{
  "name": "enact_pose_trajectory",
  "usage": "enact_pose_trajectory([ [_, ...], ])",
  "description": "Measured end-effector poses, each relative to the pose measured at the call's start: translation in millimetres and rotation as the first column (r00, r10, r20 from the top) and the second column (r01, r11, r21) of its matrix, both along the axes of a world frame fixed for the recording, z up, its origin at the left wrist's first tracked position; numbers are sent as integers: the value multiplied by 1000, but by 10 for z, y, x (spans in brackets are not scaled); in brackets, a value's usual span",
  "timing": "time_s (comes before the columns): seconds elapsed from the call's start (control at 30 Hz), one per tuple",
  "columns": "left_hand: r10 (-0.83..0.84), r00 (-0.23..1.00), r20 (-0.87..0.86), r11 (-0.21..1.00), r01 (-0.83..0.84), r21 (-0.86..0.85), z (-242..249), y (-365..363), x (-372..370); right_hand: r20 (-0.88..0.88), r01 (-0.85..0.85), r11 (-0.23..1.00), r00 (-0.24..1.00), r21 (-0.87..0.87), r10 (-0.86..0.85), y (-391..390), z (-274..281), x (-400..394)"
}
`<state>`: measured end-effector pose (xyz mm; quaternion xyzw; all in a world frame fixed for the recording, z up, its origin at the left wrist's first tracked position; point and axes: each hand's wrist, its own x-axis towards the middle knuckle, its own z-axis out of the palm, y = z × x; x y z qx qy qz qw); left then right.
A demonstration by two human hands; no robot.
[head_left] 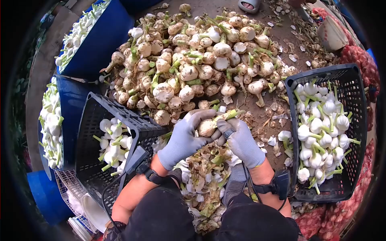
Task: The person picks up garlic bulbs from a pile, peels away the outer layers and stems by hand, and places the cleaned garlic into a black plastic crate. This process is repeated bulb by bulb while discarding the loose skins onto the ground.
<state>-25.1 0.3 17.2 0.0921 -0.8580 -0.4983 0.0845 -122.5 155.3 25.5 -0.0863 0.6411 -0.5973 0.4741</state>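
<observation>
A garlic bulb (pixel 207 127) with brownish outer skin and a green stem sits between my gloved hands, above my lap. Around its left side, the fingers of my left hand (pixel 185 134) are closed. My right hand (pixel 240 138) pinches the bulb from the other side, thumb and fingers close to the base of the stem. A dark band wraps one finger of the right glove. Just beyond the hands spreads a large heap of unpeeled garlic (pixel 189 72), soil still on many bulbs. Below them, loose peeled skins (pixel 205 176) cover the ground between my legs.
Black crates of white peeled garlic stand at my left (pixel 90 140) and right (pixel 358 132). Blue tubs (pixel 98 44) full of cleaned garlic line the far left. Red mesh sacks (pixel 358 66) lie along the right edge. Someone's sandalled foot (pixel 249 5) shows at the top.
</observation>
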Motion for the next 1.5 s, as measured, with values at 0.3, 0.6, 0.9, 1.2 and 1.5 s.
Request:
enact_pose_trajectory([
  [0.3,-115,978,172,273,-135,953,3,-101,187,-631,-54,959,743,277,224,77,-61,74],
  [0.6,-36,968,250,518,-196,833,98,56,84,-76,-15,975,997,-220,-1,-25,-211,87],
  [0.9,73,997,20,925,-75,372,99,-153,146,-142,-76,995,988,-66,66,25,-70,259],
  [1.2,219,975,37,320,-108,941,326,-215,130,-556,-53,922,783,384,277,218,-305,-1],
  [1.5,540,836,-100,621,-316,717,618,-486,282,-674,-470,650,145,598,725,3,93,202],
])
